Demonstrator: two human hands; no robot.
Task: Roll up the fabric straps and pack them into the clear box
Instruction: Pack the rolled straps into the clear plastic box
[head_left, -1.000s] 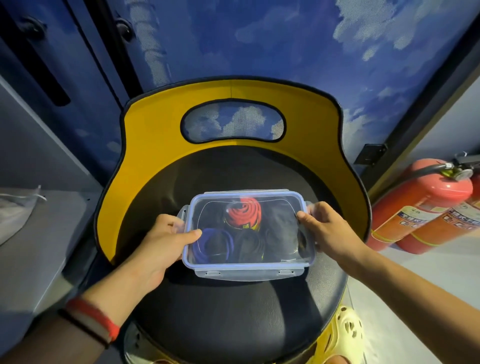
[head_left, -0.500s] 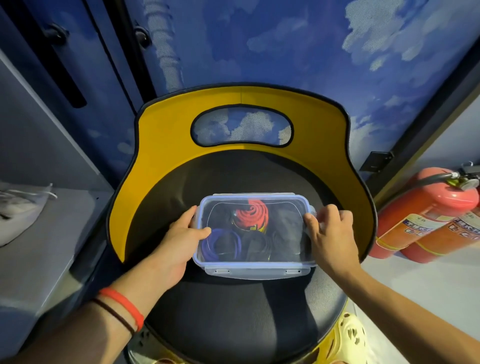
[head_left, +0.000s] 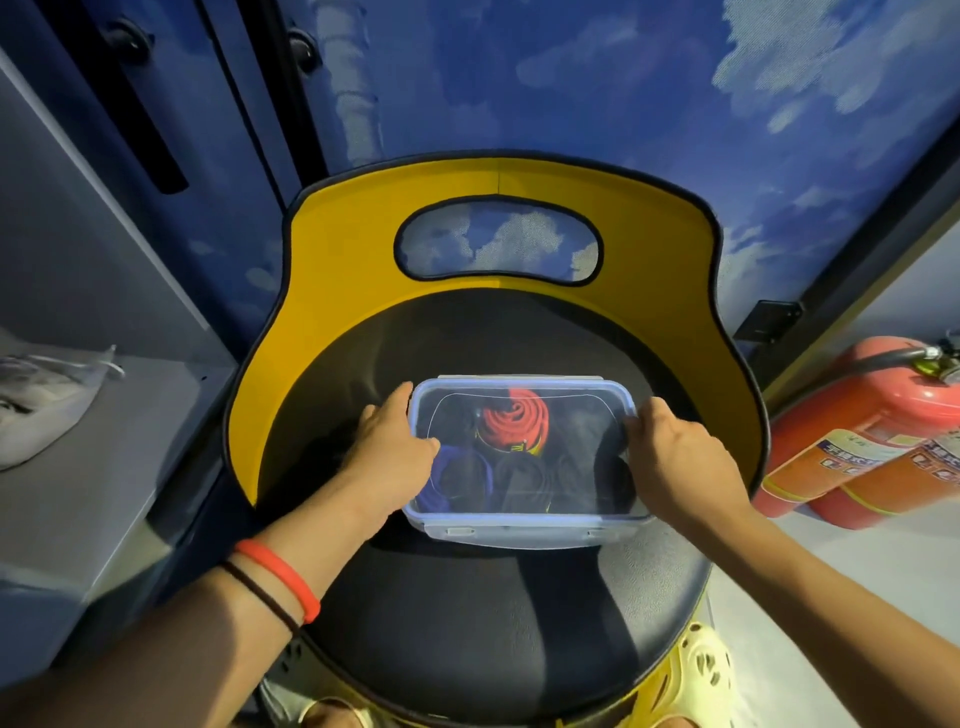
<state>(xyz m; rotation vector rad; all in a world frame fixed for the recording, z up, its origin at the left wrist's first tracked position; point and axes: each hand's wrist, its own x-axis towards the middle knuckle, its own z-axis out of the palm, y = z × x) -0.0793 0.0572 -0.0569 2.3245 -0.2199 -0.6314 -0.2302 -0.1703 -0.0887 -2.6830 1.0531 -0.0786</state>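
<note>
A clear box (head_left: 524, 530) with a blue-rimmed lid sits on the black seat of a chair (head_left: 493, 623). Through the lid I see rolled straps: a red one (head_left: 514, 421) at the back, a blue one (head_left: 441, 483) at the front left, and dark ones beside them. My left hand (head_left: 387, 457) holds the box's left side, thumb lying on the lid. My right hand (head_left: 680, 462) grips the right side, fingers curled over the rim.
The chair has a yellow backrest (head_left: 337, 270) curving round the seat. Two red fire extinguishers (head_left: 857, 441) lie on the floor at the right. A grey shelf (head_left: 93, 467) with a white bag (head_left: 36, 400) stands at the left.
The hands keep hold of the box's two sides. My right hand's fingers have curled further over the right rim, and the left thumb has slid along the lid.
</note>
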